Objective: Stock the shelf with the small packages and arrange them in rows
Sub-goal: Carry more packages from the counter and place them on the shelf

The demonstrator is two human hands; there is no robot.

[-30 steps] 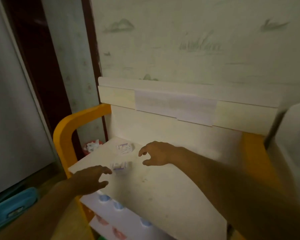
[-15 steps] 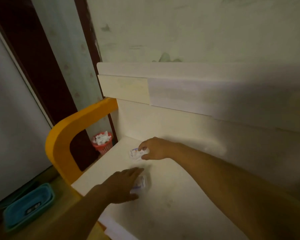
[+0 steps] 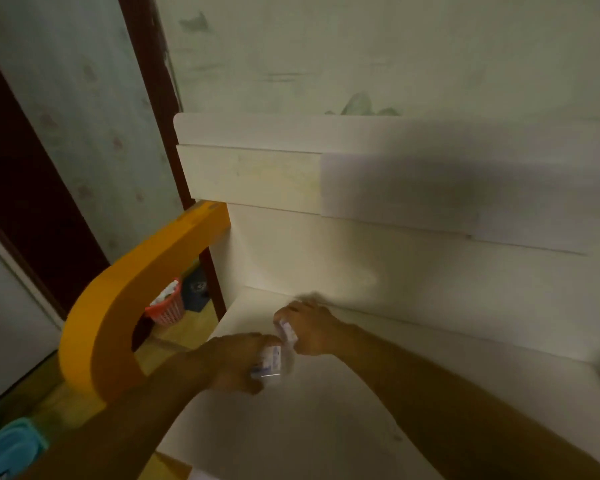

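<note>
Far left, blue tub (image 3: 9, 452) and red basket (image 3: 165, 308) on the floor; orange side rail (image 3: 111, 317); left hand (image 3: 232, 363) closed around near package (image 3: 269, 363) on white shelf (image 3: 291, 427); just right, right hand (image 3: 314, 332) gripping far package (image 3: 286, 332), almost touching.

The shelf (image 3: 291, 427) looks like matt, smooth white-painted board. Its orange side arch (image 3: 118, 306) is matt too. At nine o'clock, the red basket (image 3: 167, 311) looks like perforated plastic.
</note>
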